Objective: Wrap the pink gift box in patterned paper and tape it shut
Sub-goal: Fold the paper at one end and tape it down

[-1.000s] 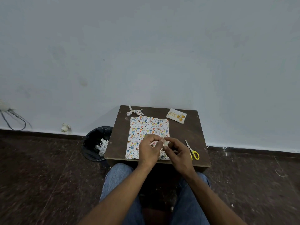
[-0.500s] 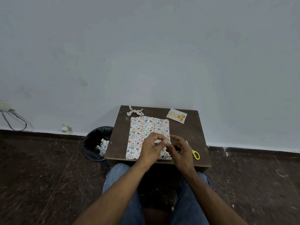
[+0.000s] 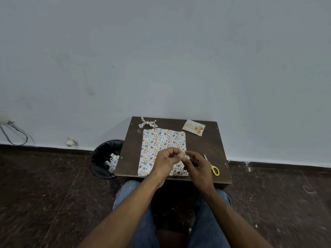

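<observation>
1. Where the two hands meet over the near edge of the small dark brown wooden desk (image 3: 206, 147), the left hand (image 3: 165, 161) and the right hand (image 3: 198, 166) both have their fingers curled, and their fingertips come together on a small pale piece, probably tape (image 3: 184, 154); it is too small to tell exactly what it is.
2. Both hands seem to pinch that piece between thumb and fingers, just above the wrapped box.
3. The gift box covered in white paper with a colourful printed pattern (image 3: 161, 142) lies flat on the desk, its near end partly hidden under the hands; no pink shows.
4. A pair of scissors with yellow handles (image 3: 214, 168) lies on the desk just to the right of the right hand, partly hidden by it.
5. A white card with gold lettering and gold balloons (image 3: 194, 127) sits at the far right corner of the desk.
6. A twisted scrap of patterned paper (image 3: 148, 122) lies at the far left of the desk, just beyond the box.
7. A black waste bin (image 3: 105, 158) with crumpled paper inside stands on the dark floor beside the desk on its left.
</observation>
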Tool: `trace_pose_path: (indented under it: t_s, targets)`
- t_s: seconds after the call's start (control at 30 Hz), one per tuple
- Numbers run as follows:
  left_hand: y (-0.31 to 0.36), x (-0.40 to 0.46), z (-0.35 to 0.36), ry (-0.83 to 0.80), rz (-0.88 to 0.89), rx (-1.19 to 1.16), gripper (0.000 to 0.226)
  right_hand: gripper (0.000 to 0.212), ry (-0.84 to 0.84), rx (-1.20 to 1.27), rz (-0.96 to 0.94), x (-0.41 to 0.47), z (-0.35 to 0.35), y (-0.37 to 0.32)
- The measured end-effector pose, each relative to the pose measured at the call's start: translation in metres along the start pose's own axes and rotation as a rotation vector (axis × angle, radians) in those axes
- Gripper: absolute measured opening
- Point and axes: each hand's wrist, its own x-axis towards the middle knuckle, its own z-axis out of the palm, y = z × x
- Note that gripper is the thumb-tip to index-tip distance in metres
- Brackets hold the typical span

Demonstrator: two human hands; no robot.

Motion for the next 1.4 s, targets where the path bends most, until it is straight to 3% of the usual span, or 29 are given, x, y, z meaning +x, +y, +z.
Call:
trace_pose_path:
  t_s: [0.17, 0.4, 0.67, 0.77, 0.83, 0.93, 1.07, 1.2, 1.4]
  targets:
    - [0.0, 0.004, -0.003, 0.064, 0.017, -0.034, 0.008, 0.034, -0.038, 0.038, -0.003, -0.005, 0.0, 0.001]
    - [0.002, 0.004, 0.0, 0.099, 0.065, 0.086, 0.038, 0.05, -0.128, 0.016, -0.019, -0.006, -0.003, 0.002]
    - [0.002, 0.003, 0.001, 0.138, 0.141, 0.19, 0.033, 0.058, -0.151, 0.003, 0.007, -0.008, -0.002, -0.002]
    - [0.002, 0.005, 0.0, 0.147, 0.126, 0.176, 0.034, 0.054, -0.162, 0.022, 0.016, -0.009, -0.007, 0.001]
    - [0.002, 0.007, -0.001, 0.146, 0.114, 0.173, 0.035, 0.039, -0.131, -0.004, 0.046, -0.01, -0.013, 0.003]
    - [0.003, 0.007, -0.004, 0.143, 0.111, 0.165, 0.036, 0.016, 0.01, -0.192, 0.093, -0.007, -0.026, 0.013]
    - [0.002, 0.007, -0.005, 0.131, 0.108, 0.182, 0.036, 0.012, 0.142, -0.646, 0.285, 0.004, -0.051, 0.034]
    - [0.001, 0.008, -0.004, 0.12, 0.108, 0.202, 0.036, 0.027, 0.013, -0.867, 0.465, 0.008, -0.069, 0.046]
    - [0.0, 0.007, -0.004, 0.11, 0.101, 0.218, 0.035, 0.035, -0.047, -0.969, 0.5, 0.012, -0.069, 0.046]
